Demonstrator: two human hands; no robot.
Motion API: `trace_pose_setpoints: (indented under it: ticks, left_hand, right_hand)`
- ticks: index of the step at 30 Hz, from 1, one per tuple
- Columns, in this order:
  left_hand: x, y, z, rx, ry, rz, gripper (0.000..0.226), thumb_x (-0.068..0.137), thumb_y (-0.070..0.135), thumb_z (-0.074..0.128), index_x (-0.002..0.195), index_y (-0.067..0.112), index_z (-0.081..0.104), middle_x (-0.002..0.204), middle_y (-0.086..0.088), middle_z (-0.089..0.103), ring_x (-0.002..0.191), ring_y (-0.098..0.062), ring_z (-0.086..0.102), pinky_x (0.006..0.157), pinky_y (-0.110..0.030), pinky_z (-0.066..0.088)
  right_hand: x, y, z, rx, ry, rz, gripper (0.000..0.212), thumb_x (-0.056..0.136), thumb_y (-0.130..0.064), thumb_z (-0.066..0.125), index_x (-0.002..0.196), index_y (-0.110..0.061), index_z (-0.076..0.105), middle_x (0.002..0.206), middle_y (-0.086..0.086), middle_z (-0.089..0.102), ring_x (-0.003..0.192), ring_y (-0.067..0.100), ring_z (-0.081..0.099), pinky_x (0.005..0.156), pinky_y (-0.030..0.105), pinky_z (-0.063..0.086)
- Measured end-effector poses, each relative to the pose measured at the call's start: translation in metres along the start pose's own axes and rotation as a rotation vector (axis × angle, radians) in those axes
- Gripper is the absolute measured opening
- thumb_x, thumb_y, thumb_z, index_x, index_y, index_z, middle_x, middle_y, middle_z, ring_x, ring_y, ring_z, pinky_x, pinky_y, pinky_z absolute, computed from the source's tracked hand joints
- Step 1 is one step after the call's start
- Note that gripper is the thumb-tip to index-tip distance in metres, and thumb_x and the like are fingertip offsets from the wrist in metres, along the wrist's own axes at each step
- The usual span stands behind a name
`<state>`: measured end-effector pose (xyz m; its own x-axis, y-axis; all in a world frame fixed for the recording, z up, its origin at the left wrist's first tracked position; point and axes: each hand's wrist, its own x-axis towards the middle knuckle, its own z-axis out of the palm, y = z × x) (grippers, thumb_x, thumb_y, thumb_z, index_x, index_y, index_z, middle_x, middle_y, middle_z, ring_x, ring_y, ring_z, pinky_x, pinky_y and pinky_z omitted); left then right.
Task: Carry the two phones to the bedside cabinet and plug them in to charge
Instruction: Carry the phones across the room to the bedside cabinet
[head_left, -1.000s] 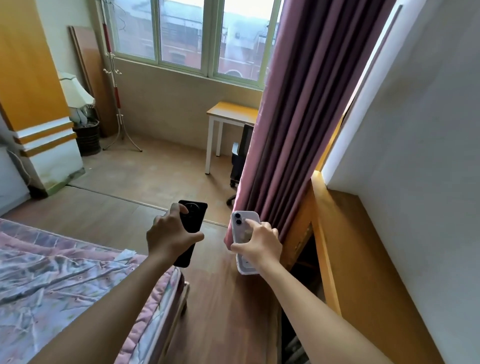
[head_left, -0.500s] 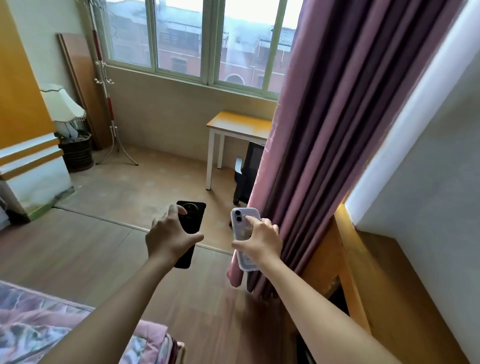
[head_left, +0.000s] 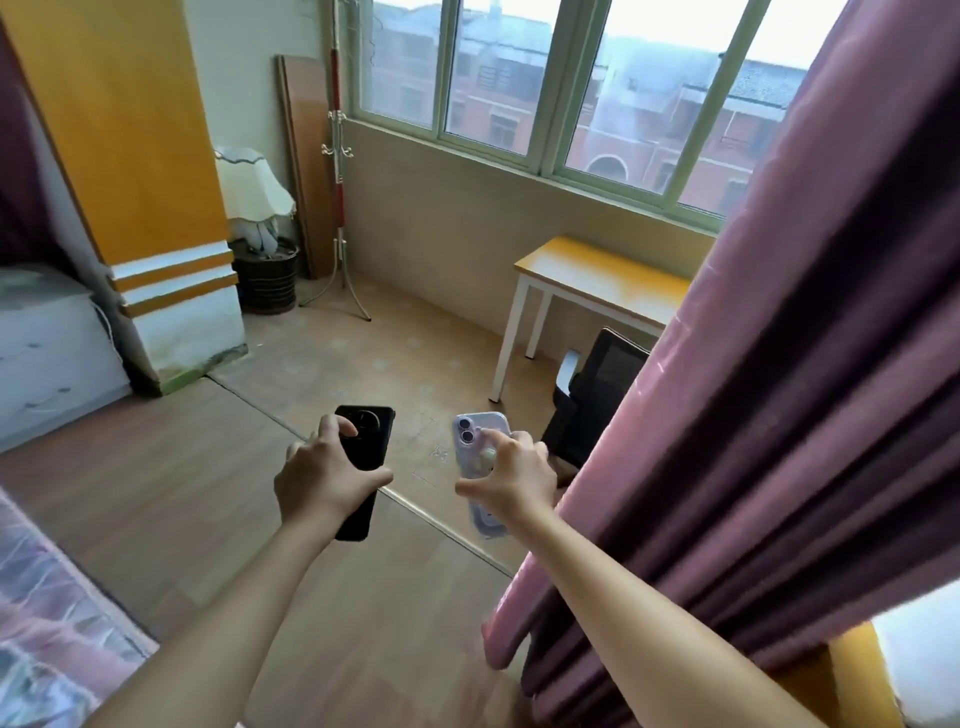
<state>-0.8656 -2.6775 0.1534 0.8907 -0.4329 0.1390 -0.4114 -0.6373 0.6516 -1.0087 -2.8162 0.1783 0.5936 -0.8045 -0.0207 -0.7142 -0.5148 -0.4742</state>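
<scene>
Black phone (head_left: 363, 467) gripped in the left hand (head_left: 324, 480) and pale clear-cased phone (head_left: 480, 457) pinched in the right hand (head_left: 511, 480), both mid-air over the wood floor (head_left: 156, 493), could slip if either hold loosens or the right arm snags the curtain (head_left: 779, 389).

Bright daylight floods through the window (head_left: 571, 93); edges bend from wide-angle distortion, and the bed (head_left: 47, 623) corner blurs.

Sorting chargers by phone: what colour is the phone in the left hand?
Black phone, gripped by the left hand; head view.
</scene>
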Motion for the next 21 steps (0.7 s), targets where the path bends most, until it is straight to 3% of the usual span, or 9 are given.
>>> trace_pose_setpoints:
  ticks: [11, 21]
  left_hand:
    - [0.113, -0.037, 0.014, 0.121, 0.127, -0.264, 0.057, 0.059, 0.043, 0.079, 0.103, 0.025, 0.047, 0.099, -0.006, 0.064, 0.101, -0.031, 0.052, 0.068, -0.033, 0.040]
    - [0.238, -0.096, 0.019, 0.144, 0.199, -0.380, 0.056, 0.058, 0.043, 0.079, 0.100, 0.026, 0.047, 0.097, -0.002, 0.063, 0.097, -0.030, 0.054, 0.066, -0.032, 0.040]
  right_hand:
    - [0.154, -0.060, 0.045, -0.019, -0.154, -0.231, 0.070, 0.062, -0.043, 0.075, 0.127, -0.038, 0.051, 0.121, 0.000, 0.052, 0.115, 0.022, 0.042, 0.078, 0.030, 0.043]
    - [0.284, -0.158, 0.109, -0.043, -0.235, -0.390, 0.073, 0.059, -0.042, 0.075, 0.128, -0.038, 0.051, 0.122, 0.000, 0.051, 0.113, 0.023, 0.043, 0.076, 0.030, 0.043]
